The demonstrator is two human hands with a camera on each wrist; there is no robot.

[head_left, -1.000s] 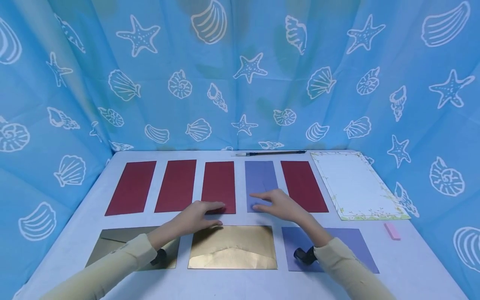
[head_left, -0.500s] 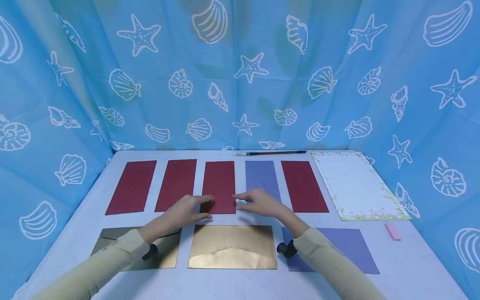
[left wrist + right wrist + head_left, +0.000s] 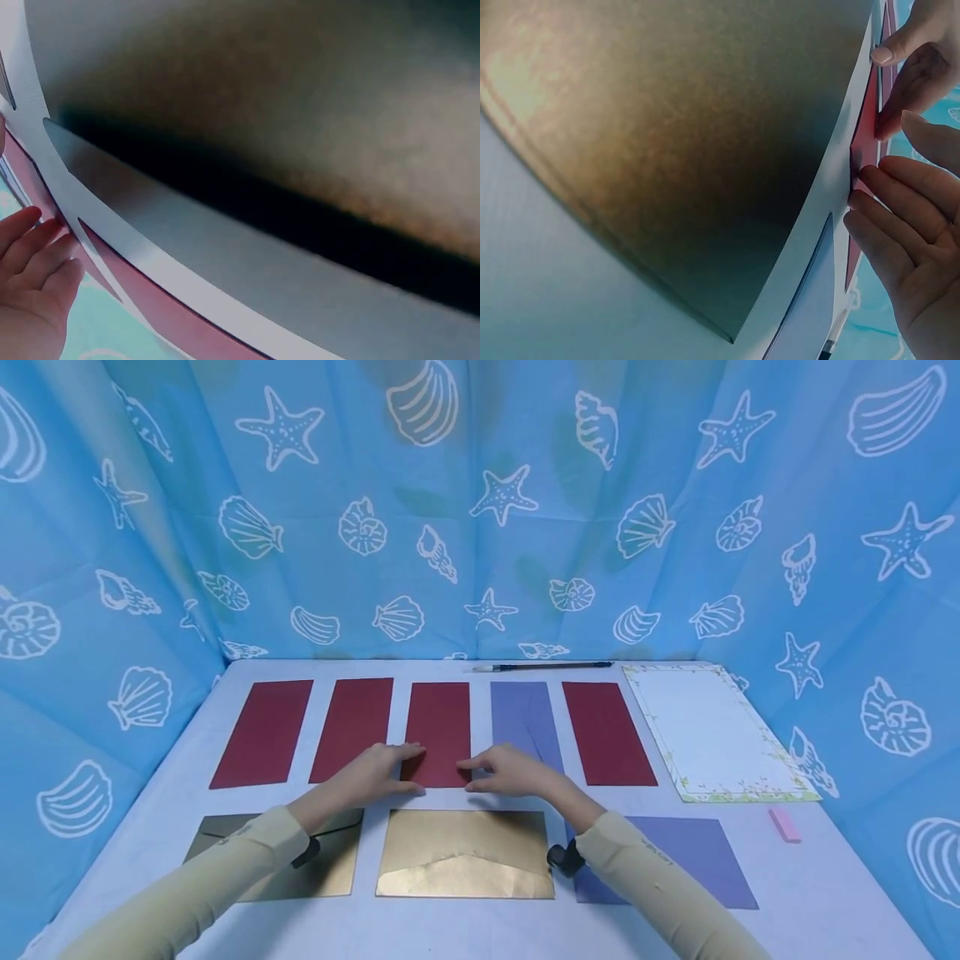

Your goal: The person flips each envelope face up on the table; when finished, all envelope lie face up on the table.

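The middle red envelope (image 3: 439, 718) lies flat in the back row, its long sides pointing away from me. My left hand (image 3: 371, 774) is at its lower left edge, fingers extended and the thumb near the lower corner. At its lower right edge is my right hand (image 3: 510, 771), fingers reaching onto the red paper. In the right wrist view, the right fingertips (image 3: 864, 174) touch the edge of the red envelope (image 3: 865, 127), with the left hand (image 3: 922, 60) opposite. The left wrist view shows the left hand (image 3: 37, 281) with relaxed fingers beside the red paper.
Red envelopes (image 3: 262, 735) and a purple envelope (image 3: 522, 714) flank the middle one. In front lie a dull gold envelope (image 3: 330, 860), a shiny gold envelope (image 3: 465, 852) and another purple envelope (image 3: 690, 860). A writing brush (image 3: 551, 666), bordered paper (image 3: 712, 727) and pink eraser (image 3: 784, 825) lie around them.
My right hand has moved left from over the back purple envelope to the middle red envelope's right edge. My left hand has shifted left and slightly away, to its left edge.
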